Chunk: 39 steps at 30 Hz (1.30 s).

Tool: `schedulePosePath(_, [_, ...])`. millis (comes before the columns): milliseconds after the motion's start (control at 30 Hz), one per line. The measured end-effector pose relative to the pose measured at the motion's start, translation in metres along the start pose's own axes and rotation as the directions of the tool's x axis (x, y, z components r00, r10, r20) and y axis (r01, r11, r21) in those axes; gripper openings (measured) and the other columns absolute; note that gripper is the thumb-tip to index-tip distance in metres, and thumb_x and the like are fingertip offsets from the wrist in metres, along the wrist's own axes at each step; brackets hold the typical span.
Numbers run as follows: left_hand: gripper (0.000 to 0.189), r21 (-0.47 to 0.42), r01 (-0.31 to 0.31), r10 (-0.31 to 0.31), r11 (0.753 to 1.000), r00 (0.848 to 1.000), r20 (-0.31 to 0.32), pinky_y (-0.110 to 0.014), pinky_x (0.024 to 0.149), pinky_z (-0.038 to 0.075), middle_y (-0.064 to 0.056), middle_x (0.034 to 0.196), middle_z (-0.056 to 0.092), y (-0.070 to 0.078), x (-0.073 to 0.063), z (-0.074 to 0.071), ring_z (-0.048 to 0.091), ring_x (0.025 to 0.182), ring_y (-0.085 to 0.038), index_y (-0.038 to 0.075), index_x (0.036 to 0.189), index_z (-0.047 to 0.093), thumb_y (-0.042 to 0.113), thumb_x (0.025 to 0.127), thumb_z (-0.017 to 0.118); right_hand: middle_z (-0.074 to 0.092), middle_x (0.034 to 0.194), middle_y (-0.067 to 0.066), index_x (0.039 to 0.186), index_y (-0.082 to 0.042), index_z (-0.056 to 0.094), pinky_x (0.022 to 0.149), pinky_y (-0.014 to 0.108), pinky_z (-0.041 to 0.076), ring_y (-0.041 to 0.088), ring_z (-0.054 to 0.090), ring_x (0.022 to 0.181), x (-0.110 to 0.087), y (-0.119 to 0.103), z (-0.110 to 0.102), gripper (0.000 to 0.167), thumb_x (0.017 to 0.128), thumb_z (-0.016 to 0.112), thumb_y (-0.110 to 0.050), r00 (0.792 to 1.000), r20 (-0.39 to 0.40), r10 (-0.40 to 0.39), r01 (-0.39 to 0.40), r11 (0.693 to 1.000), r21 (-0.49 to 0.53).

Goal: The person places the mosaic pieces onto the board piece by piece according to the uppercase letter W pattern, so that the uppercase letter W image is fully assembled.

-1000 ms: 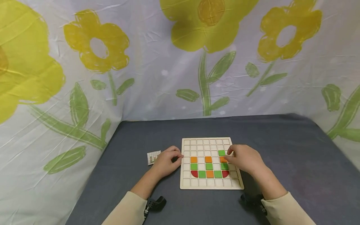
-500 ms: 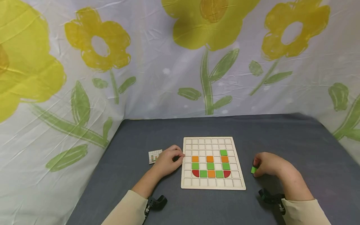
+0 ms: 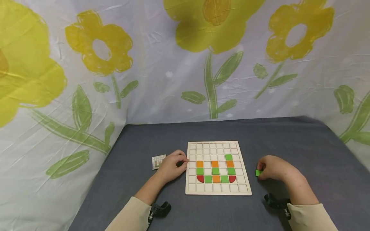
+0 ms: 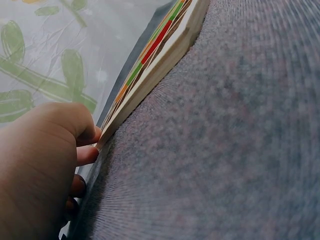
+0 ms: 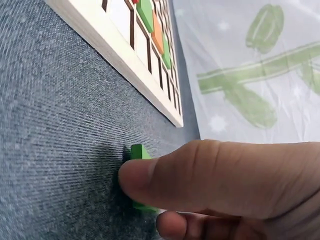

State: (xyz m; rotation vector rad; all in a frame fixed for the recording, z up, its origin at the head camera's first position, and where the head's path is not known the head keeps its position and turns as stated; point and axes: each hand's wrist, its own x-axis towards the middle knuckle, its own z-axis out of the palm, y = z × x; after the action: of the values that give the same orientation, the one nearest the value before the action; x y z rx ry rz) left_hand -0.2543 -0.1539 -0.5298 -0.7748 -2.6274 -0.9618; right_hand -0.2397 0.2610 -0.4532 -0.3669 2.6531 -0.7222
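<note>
A square wooden grid board (image 3: 218, 189) lies flat on the dark cloth with green, orange and red tiles set in some of its cells. At its left edge, my left hand (image 3: 170, 166) holds the rim between thumb and forefinger; the left wrist view shows those fingertips (image 4: 89, 155) against the board's edge. Off to the right of the board, my right hand (image 3: 276, 168) pinches a green tile (image 3: 258, 173) low over the cloth. In the right wrist view the thumb covers most of this green tile (image 5: 140, 151); whether it touches the cloth I cannot tell.
A small card (image 3: 157, 160) printed with a grid lies left of the board, partly behind my left hand. The dark cloth (image 3: 173, 134) covers the table, and a flower-printed curtain (image 3: 156, 80) hangs behind it.
My right hand has moved from the board's right side out to the right and now holds a green tile there. The left hand stays at the board's left edge.
</note>
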Motion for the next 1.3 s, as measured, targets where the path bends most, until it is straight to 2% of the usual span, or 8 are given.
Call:
schedulePosePath(333, [0.007,0.010,-0.002,0.002,1.000,1.000,-0.007,-0.031,0.075,0.052,0.005,0.105,0.064,-0.001,0.000,-0.003,0.059,0.083,-0.011,0.014,0.096,0.079,0.012,0.094,0.072,0.064,0.090,0.002,0.098,-0.003,0.070,0.067,0.039,0.049,0.020,0.055,0.077,0.000,-0.012,-0.007,0.021,0.083,0.081,-0.014,0.997,-0.070,-0.015,0.012,0.999,-0.048])
schedulePosePath(467, [0.007,0.009,-0.001,0.001,1.000,1.000,-0.007,-0.031,0.074,0.052,0.005,0.105,0.064,-0.003,-0.001,-0.004,0.059,0.083,-0.011,0.014,0.096,0.079,0.012,0.094,0.073,0.065,0.093,0.002,0.100,-0.005,0.071,0.068,0.039,0.049,0.020,0.057,0.079,0.002,-0.029,-0.007,0.023,0.084,0.082,-0.017,0.993,-0.111,-0.047,0.042,0.998,-0.049])
schedulePosePath(667, [0.007,-0.006,0.010,-0.010,1.000,1.000,-0.013,-0.031,0.074,0.052,0.007,0.106,0.064,-0.006,-0.005,-0.004,0.058,0.082,-0.011,0.016,0.095,0.079,0.011,0.093,0.074,0.065,0.093,0.000,0.101,-0.008,0.072,0.069,0.039,0.049,0.017,0.057,0.080,0.016,-0.062,-0.007,0.024,0.085,0.084,-0.022,0.979,-0.142,-0.150,0.137,0.986,-0.094])
schedulePosePath(900, [0.007,-0.009,0.018,-0.018,1.000,1.000,-0.012,-0.031,0.073,0.051,0.007,0.105,0.064,-0.005,-0.005,-0.002,0.058,0.081,-0.010,0.016,0.095,0.079,0.012,0.093,0.073,0.066,0.099,-0.002,0.104,-0.012,0.074,0.077,0.040,0.050,0.018,0.059,0.088,0.043,-0.094,-0.009,0.020,0.088,0.082,-0.020,0.966,-0.079,-0.245,0.235,0.965,-0.120])
schedulePosePath(1133, [0.008,-0.004,-0.004,0.004,1.000,1.000,-0.020,-0.030,0.072,0.051,0.007,0.105,0.064,-0.004,-0.003,0.000,0.058,0.080,-0.009,0.015,0.095,0.079,0.011,0.094,0.072,0.066,0.100,-0.001,0.107,-0.011,0.075,0.079,0.040,0.052,0.017,0.059,0.089,0.068,-0.122,-0.006,0.022,0.089,0.082,-0.021,0.947,-0.002,-0.321,0.313,0.926,-0.213])
schedulePosePath(1300, [0.007,0.004,-0.010,0.010,1.000,1.000,-0.012,-0.030,0.072,0.051,0.006,0.105,0.064,-0.001,-0.001,0.001,0.058,0.079,-0.009,0.016,0.095,0.079,0.012,0.094,0.073,0.066,0.099,-0.001,0.109,-0.011,0.076,0.080,0.039,0.051,0.017,0.058,0.089,0.087,-0.135,-0.002,0.024,0.090,0.081,-0.023,0.945,0.060,-0.322,0.327,0.914,-0.242])
